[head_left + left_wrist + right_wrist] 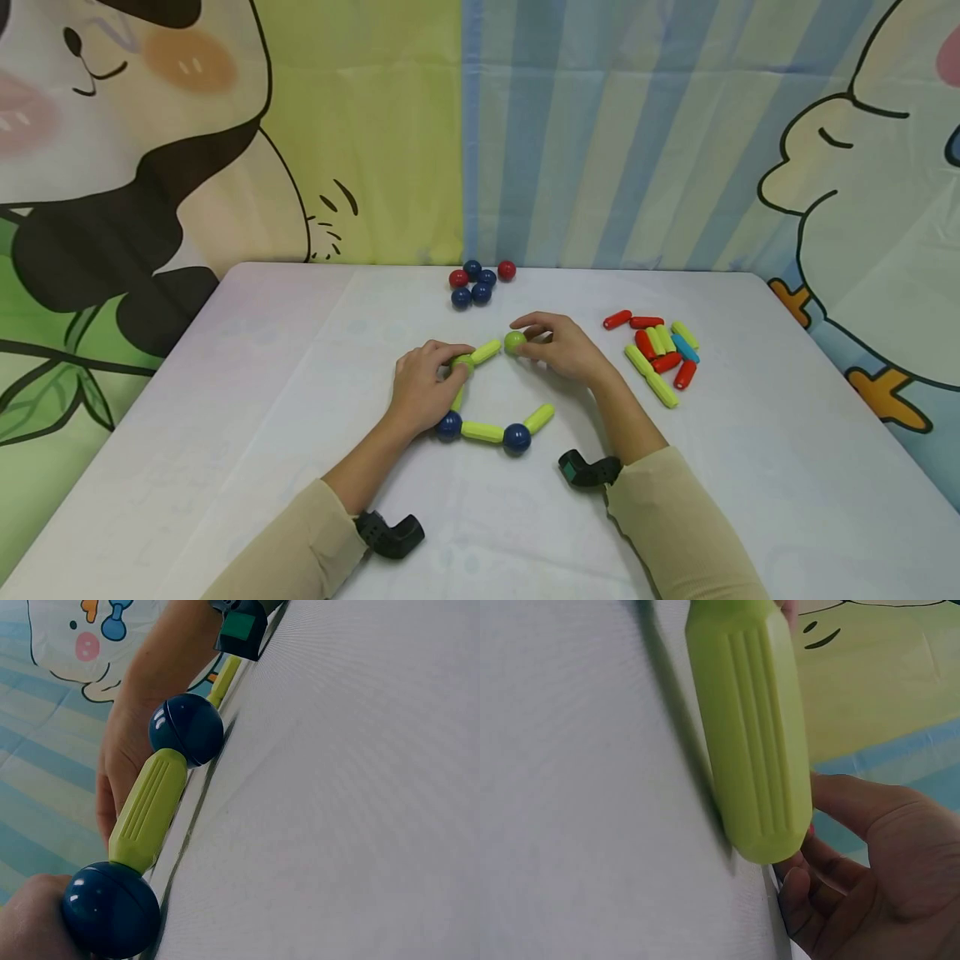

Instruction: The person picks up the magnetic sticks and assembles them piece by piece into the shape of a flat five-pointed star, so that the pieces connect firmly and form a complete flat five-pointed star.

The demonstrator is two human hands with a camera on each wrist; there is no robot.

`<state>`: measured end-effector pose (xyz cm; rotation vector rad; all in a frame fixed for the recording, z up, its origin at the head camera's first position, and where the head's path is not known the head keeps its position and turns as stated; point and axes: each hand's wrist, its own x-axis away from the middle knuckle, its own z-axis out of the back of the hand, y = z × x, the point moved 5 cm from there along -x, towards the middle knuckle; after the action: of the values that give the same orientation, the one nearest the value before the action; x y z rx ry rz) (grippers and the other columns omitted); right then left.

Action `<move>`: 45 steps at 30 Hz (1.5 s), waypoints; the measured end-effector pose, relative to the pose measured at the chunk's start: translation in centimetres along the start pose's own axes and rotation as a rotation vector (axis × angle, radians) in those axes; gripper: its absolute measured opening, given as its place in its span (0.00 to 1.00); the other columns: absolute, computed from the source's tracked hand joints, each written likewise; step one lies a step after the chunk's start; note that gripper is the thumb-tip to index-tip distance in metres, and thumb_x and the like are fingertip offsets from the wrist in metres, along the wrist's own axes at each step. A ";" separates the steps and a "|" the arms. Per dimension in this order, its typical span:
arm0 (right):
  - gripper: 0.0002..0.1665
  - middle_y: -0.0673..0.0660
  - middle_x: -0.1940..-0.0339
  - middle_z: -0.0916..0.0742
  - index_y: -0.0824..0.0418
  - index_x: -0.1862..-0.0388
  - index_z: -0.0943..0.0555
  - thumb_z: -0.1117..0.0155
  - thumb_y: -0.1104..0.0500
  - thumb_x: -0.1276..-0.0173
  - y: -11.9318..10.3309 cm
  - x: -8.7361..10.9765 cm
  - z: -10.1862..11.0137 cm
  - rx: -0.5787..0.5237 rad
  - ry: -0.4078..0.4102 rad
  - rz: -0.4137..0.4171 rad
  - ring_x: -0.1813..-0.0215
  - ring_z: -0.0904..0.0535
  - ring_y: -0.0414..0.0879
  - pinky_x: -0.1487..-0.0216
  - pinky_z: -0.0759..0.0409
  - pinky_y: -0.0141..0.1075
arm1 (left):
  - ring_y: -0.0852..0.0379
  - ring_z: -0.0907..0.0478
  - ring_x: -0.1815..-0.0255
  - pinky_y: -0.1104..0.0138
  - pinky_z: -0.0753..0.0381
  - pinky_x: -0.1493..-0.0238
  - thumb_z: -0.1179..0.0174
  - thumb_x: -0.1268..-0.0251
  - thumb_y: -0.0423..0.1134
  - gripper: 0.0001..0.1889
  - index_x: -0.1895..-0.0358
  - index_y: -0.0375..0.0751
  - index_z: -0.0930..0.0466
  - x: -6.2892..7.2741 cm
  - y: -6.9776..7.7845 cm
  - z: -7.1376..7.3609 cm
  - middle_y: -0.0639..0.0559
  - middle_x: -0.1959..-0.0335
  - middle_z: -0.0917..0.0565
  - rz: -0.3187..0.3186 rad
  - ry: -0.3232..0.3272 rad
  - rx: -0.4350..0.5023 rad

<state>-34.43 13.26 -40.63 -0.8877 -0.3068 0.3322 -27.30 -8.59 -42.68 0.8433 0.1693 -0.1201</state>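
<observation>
In the head view my left hand (426,387) grips a green ball (463,363) at a corner of a chain of balls and rods on the table. From that ball a yellow-green rod (486,351) points toward my right hand (566,352), which pinches another green ball (514,342) just beyond the rod's end, with a small gap. Lower in the chain, two dark blue balls (448,426) are joined by a yellow-green rod (482,432). A further rod (540,417) sticks out with a free end. This chain's blue ball (187,730) and rod (150,810) show large in the left wrist view.
Several blue and red balls (482,292) lie near the table's back edge. A loose pile of red, yellow-green and blue rods (666,362) lies to the right of my right hand. A patterned curtain (600,133) hangs behind the white table (247,400).
</observation>
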 end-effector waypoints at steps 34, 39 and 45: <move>0.26 0.59 0.34 0.17 0.51 0.29 0.23 0.35 0.53 0.25 1.4 1.6 3.7 -0.026 0.118 -0.078 0.47 0.18 0.56 0.56 0.14 0.38 | 0.49 0.21 0.42 0.47 0.41 0.25 0.43 0.30 0.42 0.16 0.44 0.53 0.12 -0.2 -0.1 -0.3 0.52 0.47 0.14 0.016 0.019 0.025; 0.27 0.58 0.33 0.19 0.52 0.28 0.24 0.36 0.52 0.24 1.7 2.2 5.6 0.017 0.209 -0.117 0.45 0.18 0.56 0.53 0.15 0.37 | 0.50 0.21 0.41 0.48 0.40 0.26 0.42 0.30 0.42 0.16 0.44 0.54 0.12 -0.1 -0.1 -0.1 0.51 0.47 0.14 0.019 0.026 0.021; 0.26 0.63 0.31 0.21 0.57 0.29 0.24 0.39 0.55 0.24 2.5 3.2 7.6 0.134 0.335 -0.141 0.37 0.25 0.61 0.39 0.19 0.52 | 0.50 0.21 0.42 0.47 0.39 0.27 0.42 0.31 0.42 0.16 0.44 0.53 0.12 0.0 -0.1 0.1 0.51 0.47 0.14 0.014 0.031 0.025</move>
<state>-34.92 21.37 -37.66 -0.7699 -0.0356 0.0697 -27.34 -8.72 -42.72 0.8718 0.1914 -0.0967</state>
